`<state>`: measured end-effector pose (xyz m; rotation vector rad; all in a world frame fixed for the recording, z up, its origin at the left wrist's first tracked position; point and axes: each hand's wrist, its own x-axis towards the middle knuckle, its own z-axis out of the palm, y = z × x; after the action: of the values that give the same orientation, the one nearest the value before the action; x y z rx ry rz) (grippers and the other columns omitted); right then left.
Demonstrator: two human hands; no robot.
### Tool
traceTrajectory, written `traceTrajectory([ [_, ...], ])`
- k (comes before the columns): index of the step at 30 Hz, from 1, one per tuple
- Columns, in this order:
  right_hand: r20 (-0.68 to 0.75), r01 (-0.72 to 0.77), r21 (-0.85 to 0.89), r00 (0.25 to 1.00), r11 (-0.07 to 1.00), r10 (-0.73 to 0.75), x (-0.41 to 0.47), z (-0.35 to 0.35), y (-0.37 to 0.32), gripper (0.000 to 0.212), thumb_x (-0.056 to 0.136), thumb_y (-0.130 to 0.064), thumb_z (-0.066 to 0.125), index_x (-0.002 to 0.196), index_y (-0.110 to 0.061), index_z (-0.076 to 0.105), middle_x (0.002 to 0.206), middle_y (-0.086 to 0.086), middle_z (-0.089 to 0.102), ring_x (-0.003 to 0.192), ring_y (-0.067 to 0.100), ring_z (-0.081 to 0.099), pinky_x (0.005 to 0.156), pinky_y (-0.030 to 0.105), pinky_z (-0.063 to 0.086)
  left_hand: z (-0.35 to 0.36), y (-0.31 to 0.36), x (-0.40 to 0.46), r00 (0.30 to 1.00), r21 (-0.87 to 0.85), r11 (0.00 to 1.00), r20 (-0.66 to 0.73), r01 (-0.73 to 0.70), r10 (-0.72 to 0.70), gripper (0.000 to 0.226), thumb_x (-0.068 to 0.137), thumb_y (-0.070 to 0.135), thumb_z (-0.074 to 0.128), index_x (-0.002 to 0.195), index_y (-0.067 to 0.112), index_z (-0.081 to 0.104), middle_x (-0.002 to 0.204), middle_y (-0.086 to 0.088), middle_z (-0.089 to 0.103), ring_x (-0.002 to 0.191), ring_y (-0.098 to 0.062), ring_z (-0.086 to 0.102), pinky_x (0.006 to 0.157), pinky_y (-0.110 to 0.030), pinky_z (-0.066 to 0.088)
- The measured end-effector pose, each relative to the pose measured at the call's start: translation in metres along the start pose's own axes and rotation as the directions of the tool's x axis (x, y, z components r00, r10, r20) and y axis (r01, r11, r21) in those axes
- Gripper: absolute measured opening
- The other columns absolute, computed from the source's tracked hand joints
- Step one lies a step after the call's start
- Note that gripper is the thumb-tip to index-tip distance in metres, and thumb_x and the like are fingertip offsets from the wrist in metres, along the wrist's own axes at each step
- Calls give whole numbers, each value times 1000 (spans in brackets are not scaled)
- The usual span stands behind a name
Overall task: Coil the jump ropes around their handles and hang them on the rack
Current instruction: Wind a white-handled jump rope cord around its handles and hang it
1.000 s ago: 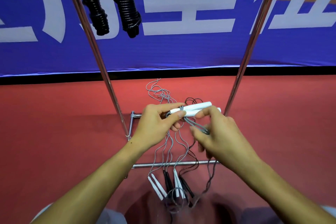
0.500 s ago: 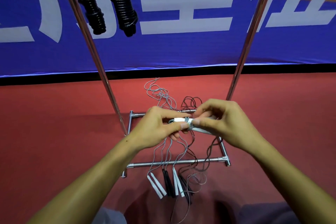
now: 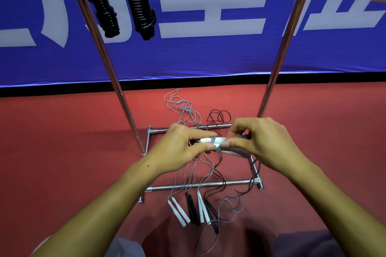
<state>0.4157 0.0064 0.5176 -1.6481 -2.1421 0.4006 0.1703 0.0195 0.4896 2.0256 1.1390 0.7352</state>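
Above the rack base [image 3: 200, 184], left hand [image 3: 179, 148] and right hand [image 3: 265, 144] both pinching white handles [image 3: 211, 142], grey rope [image 3: 216, 146] wrapped round them

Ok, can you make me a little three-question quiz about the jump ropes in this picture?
1. True or false: two coiled black ropes already hang on the rack.
2. What colour are the handles held by the left hand and right hand?
3. Handle pairs on the floor: A two, B four, C six?

Key: 1 true; 2 white; 3 B.
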Motion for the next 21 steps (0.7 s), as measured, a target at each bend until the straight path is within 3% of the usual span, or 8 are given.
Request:
traceTrajectory([
  [3, 75, 12, 242, 997, 970, -31, 3, 1, 3, 23, 76, -52, 85, 77, -32, 73, 69, -18, 70, 61, 3, 60, 58, 31, 46, -3, 3, -2, 995, -112, 993, 95, 44, -33, 28, 95, 16, 79, 122, 16, 79, 80, -4, 79, 60, -15, 68, 64, -33, 61],
  [6, 154, -18, 534, 985, 845, -77, 3, -1, 2, 16, 79, -27, 89, 75, -19, 76, 66, 1, 71, 55, 7, 55, 52, 25, 42, -9, 5, -3, 984, -253, 961, 166, 111, -70, 29, 95, 10, 77, 124, 9, 77, 85, -13, 79, 63, -16, 65, 67, -37, 62],
  [9, 183, -40, 634, 978, 772, -100, 2, 0, -2, 19, 76, -28, 88, 78, -13, 77, 71, 14, 70, 58, 12, 55, 52, 25, 42, -13, 8, -5, 972, -312, 943, 233, 112, -38, 30, 96, 8, 75, 126, 6, 76, 87, -15, 79, 63, -20, 64, 67, -38, 61],
  [12, 217, -24, 634, 965, 773, -148, 0, 0, -5, 19, 75, -30, 87, 79, -14, 78, 78, 4, 71, 69, 16, 59, 62, 30, 46, -16, 12, -8, 956, -360, 929, 292, 87, 23, 30, 95, 6, 75, 124, 4, 76, 90, -18, 79, 64, -23, 64, 67, -39, 59],
  [14, 266, -94, 720, 953, 688, -148, -1, -4, -5, 18, 76, -23, 85, 79, -7, 77, 74, 1, 69, 64, 10, 58, 59, 23, 46, -18, 15, -9, 960, -420, 904, 276, 77, 46, 30, 93, 6, 76, 123, 4, 77, 91, -18, 79, 65, -24, 66, 68, -38, 59],
  [16, 311, -188, 787, 943, 587, -115, -3, -8, -5, 19, 74, -21, 84, 77, -5, 76, 71, 9, 68, 61, 11, 58, 56, 20, 45, -18, 17, -9, 970, -453, 889, 239, 65, 51, 31, 92, 3, 76, 123, 7, 76, 89, -16, 80, 65, -24, 68, 69, -36, 61],
  [21, 409, -320, 808, 909, 495, -79, -1, -2, 3, 20, 72, -27, 87, 74, -11, 75, 69, 10, 68, 56, 14, 57, 53, 23, 45, -13, 21, -12, 976, -479, 876, 212, 60, 49, 37, 93, -1, 73, 129, 5, 72, 83, -8, 80, 63, -20, 71, 69, -31, 60],
])
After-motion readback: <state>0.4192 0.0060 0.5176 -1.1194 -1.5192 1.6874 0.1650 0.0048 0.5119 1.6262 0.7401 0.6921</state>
